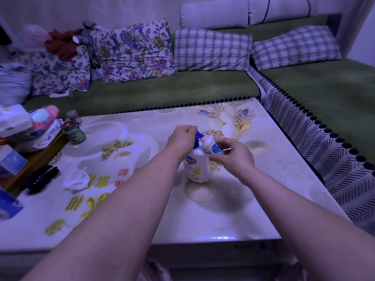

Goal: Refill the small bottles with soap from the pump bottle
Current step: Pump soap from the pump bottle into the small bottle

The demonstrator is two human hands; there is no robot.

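Observation:
A white pump bottle (196, 167) with a blue and yellow label stands upright near the middle of the table (263, 199). My left hand (181, 138) is closed over its blue pump head (197, 135). My right hand (233, 157) holds a small white bottle (212, 146) with a blue label, tilted so that its open mouth sits right at the pump's spout. Fingers cover the small bottle's lower end.
A crumpled white tissue (76, 179) and a black remote (39, 178) lie on the table's left. Two dark jars (74, 132) stand at the back left beside a cluttered wooden tray (30, 157). A green sofa (162, 88) with cushions wraps the far and right sides.

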